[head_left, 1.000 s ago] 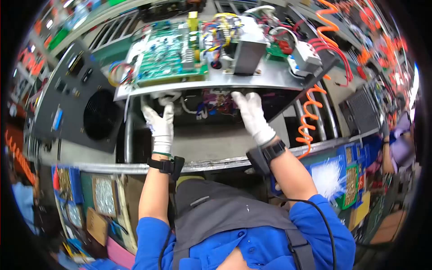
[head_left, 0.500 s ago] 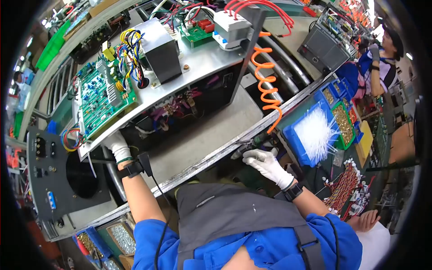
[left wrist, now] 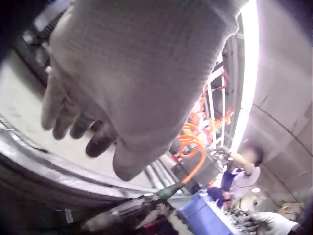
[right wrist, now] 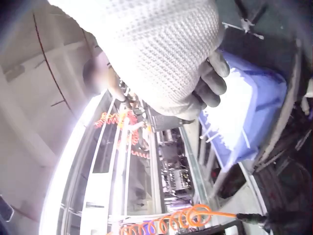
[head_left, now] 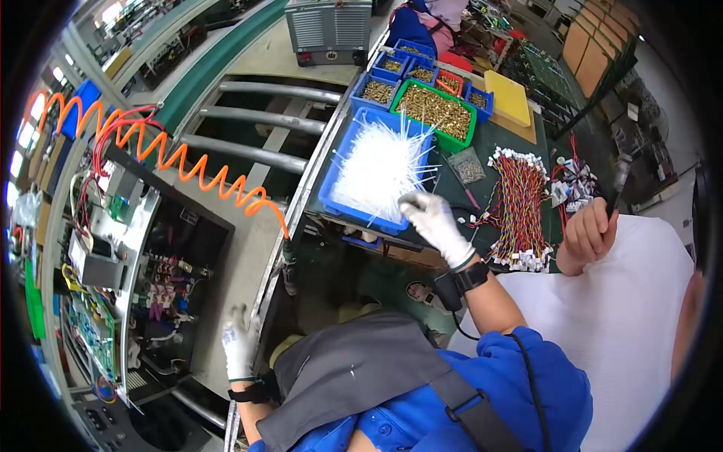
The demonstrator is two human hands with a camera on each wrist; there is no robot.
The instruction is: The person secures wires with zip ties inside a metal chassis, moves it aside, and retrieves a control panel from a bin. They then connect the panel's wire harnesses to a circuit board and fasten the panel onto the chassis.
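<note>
My right hand (head_left: 437, 224), in a white glove with dark fingertips, is at the near right corner of a blue bin (head_left: 329, 188) heaped with white cable ties (head_left: 373, 164). Its fingers bend loosely over the bin's edge, and no tie shows between them in the right wrist view. My gloved left hand (head_left: 239, 348) hovers beside the metal rail of the line with relaxed, empty fingers. Left of it sits the opened machine chassis (head_left: 135, 279), showing a green circuit board (head_left: 92, 331) and bundled wires inside.
Small bins of brass fittings, one a green bin (head_left: 473, 129), stand behind the ties. Red and yellow wire harnesses (head_left: 520, 207) lie to the right, near another person's hand (head_left: 587, 235). An orange coiled hose (head_left: 192, 167) with a power driver (head_left: 288, 267) hangs across the rollers.
My view has swung right. The left hand has come away from the chassis, and the right hand has moved from the chassis, past the rail, to the cable tie bin.
</note>
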